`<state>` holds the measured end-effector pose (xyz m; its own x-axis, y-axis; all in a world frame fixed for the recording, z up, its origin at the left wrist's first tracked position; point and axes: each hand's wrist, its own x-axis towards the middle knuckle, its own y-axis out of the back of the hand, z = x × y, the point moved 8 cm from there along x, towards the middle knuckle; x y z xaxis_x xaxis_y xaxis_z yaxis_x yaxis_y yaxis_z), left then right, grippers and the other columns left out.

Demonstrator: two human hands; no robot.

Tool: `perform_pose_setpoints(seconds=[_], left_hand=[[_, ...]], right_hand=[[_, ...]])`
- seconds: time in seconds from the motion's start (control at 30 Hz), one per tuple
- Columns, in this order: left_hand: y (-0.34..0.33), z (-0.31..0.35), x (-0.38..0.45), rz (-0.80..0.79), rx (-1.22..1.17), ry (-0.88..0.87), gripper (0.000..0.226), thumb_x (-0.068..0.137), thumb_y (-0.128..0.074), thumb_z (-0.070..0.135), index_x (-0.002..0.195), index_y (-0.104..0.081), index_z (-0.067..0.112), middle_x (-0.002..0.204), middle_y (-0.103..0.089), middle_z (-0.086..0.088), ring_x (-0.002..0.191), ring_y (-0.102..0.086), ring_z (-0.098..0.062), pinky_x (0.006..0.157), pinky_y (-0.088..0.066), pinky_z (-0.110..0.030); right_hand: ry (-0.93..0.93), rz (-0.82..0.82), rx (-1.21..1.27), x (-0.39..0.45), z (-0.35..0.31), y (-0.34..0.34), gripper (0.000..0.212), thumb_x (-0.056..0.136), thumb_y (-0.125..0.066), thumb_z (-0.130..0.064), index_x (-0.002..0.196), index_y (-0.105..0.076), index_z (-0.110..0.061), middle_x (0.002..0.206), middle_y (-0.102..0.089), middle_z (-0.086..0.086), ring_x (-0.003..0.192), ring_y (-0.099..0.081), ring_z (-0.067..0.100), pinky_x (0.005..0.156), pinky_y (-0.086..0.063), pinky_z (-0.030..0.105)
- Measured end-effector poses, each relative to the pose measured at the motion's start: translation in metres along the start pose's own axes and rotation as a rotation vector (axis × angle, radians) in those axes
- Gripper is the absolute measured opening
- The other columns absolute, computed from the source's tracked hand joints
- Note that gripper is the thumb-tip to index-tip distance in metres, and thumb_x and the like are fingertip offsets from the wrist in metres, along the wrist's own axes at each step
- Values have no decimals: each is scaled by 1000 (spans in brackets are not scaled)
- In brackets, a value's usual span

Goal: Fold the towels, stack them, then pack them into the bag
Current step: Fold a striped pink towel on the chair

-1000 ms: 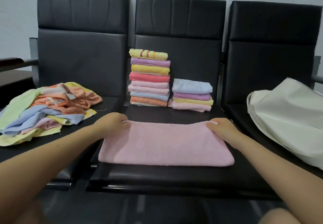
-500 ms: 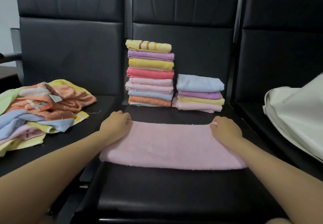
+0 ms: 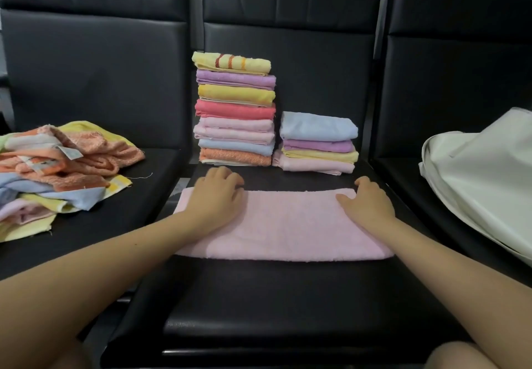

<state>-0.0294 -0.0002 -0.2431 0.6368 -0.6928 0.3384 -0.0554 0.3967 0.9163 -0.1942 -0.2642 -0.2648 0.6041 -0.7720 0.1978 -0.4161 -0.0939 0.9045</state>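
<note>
Head view, my left grip: palm down on the left end of the pink towel, fingers loosely bent over its far edge, pressing, not pinching.
Head view, my right grip: flat on the towel's right end, fingers relaxed, holding nothing.
Pink towel: folded into a long strip across the middle seat, under and between both grips.
Tall stack: folded towels just beyond my left grip.
Short stack: four folded towels beyond, between the grips.
Unfolded heap: on the seat left of my left grip.
Bag: white, on the seat right of my right grip.
</note>
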Motion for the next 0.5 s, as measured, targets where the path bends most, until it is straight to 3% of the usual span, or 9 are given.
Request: perform_pose_setpoints(seconds=[0.13, 0.2, 0.27, 0.37, 0.5], left_hand=[[-20, 72, -22, -228, -68, -84, 45, 101, -33, 45, 135, -51, 21, 143, -42, -4, 133, -34, -24, 107, -32, -39], [-41, 94, -38, -441, -65, -59, 51, 102, -29, 48, 145, -38, 23, 154, -27, -6, 142, -21, -25, 115, -20, -43], [-58, 105, -48, -546, 29, -66, 59, 101, -23, 52, 153, -18, 24, 162, -7, -6, 148, -5, -23, 119, -6, -48], [-67, 109, -42, -506, 72, -69, 63, 101, -21, 54, 155, -7, 25, 163, 2, -4, 149, 3, -21, 119, 1, -50], [-60, 115, -25, -374, -13, -102, 54, 101, -32, 46, 150, -29, 25, 159, -19, -6, 145, -15, -23, 118, -12, -44]], right_hand=[[-83, -130, -141, -12, 13, 3, 50, 87, -49, -65, 86, -55, -16, 85, -59, 1, 80, -59, 20, 59, -41, 30], [-80, -194, -167, -19, 11, 7, 50, 85, -49, -68, 79, -54, -18, 79, -56, -2, 77, -59, 18, 59, -40, 28], [-55, -281, -103, -28, 6, 10, 43, 86, -54, -60, 78, -53, -18, 79, -55, -1, 73, -56, 15, 57, -38, 27], [-44, -381, 185, -36, 2, 13, 21, 89, -62, -35, 87, -59, -15, 90, -58, 2, 78, -55, 15, 59, -39, 25], [-267, -317, 660, -38, 12, 22, 25, 90, -64, -21, 111, -59, -8, 109, -61, 11, 95, -59, 25, 82, -48, 33]])
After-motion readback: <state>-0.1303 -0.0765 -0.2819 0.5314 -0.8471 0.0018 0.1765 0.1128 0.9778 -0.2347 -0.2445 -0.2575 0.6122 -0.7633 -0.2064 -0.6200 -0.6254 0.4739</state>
